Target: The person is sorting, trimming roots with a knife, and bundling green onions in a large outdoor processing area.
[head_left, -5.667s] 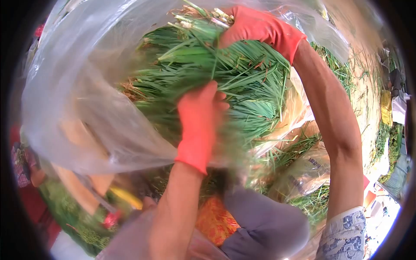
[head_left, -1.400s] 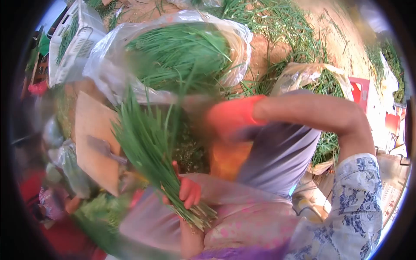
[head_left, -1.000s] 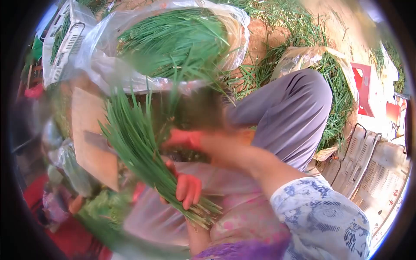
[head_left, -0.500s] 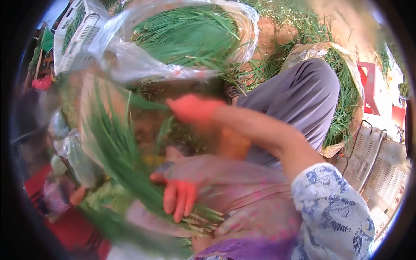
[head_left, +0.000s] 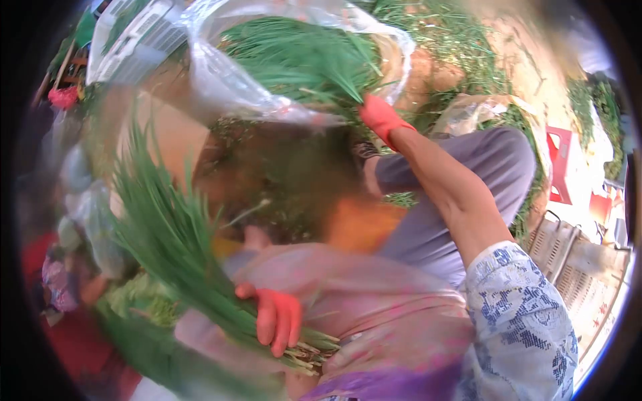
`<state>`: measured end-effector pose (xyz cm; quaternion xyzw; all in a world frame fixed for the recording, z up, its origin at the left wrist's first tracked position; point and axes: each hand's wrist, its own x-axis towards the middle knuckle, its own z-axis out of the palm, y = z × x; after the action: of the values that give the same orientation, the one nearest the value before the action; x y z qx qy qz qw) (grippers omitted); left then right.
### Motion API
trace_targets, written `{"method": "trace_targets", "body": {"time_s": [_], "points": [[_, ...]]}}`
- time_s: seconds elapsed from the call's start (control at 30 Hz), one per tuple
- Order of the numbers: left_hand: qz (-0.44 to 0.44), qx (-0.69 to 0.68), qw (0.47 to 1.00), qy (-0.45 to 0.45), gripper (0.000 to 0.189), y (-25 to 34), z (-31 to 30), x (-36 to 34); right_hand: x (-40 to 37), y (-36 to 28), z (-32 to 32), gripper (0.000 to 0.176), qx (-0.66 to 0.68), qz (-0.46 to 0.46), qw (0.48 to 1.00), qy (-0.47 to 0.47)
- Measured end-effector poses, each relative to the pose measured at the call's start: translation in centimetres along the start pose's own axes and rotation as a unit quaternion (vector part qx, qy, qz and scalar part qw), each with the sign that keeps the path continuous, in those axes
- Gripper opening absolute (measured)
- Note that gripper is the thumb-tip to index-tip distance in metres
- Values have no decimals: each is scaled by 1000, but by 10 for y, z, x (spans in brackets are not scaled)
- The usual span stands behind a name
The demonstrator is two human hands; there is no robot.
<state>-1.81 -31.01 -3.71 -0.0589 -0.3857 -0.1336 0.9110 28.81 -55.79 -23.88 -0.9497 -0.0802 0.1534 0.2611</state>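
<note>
In a red-orange glove, my left hand (head_left: 277, 321) is wrapped round the lower end of a thick bunch of chives (head_left: 180, 250). The pale cut ends stick out past the fingers over my lap, and the green leaves fan up to the left. My right hand (head_left: 382, 120), gloved alike, reaches forward to the near right edge of a large chive pile (head_left: 301, 57). Its fingers are closed on the ends of some chives there, with their leaves still lying along the pile. A clear plastic sheet (head_left: 221, 83) surrounds the pile.
Behind my bent knee (head_left: 495, 154) is another plastic bag (head_left: 468, 110) with greens. White crates stand at the upper left (head_left: 144, 43) and lower right (head_left: 592, 274). A red stool-like object (head_left: 560, 164) is at right. Loose chives (head_left: 441, 40) litter the ground.
My right hand has moved from above my lap, away and to the right, to the edge of the pile and closed on chives. My left hand keeps its hold on the bunch.
</note>
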Motion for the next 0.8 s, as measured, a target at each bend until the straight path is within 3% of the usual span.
{"method": "trace_targets", "body": {"time_s": [0.03,0.1,0.2,0.3,0.4,0.5,0.63,0.67,0.73,0.8], "points": [[8,4,1000,-2,78,1,1,2,-4,22,24,37,9,-3,999,-31],[17,17,1000,0,76,3,6,8,-30,20,39,42,89,110,982,-128],[33,34,999,23,76,5,16,-2,-51,42,83,38,42,44,994,-88],[25,46,998,35,80,9,25,1,-57,40,66,28,-11,7,996,-88],[25,50,998,33,79,6,29,8,-57,33,57,23,-52,29,992,-110],[33,100,992,70,74,9,32,8,-56,30,60,24,-40,7,997,-71],[171,128,942,259,73,-8,44,-17,-46,21,40,21,-57,-6,998,-1],[215,148,908,327,78,-12,48,-20,-44,8,21,22,-36,4,997,-74],[225,182,864,413,65,-12,45,-5,-55,-46,-38,23,6,27,976,-217],[238,185,828,472,60,-9,38,0,-93,-89,-77,27,133,59,961,-235]]}}
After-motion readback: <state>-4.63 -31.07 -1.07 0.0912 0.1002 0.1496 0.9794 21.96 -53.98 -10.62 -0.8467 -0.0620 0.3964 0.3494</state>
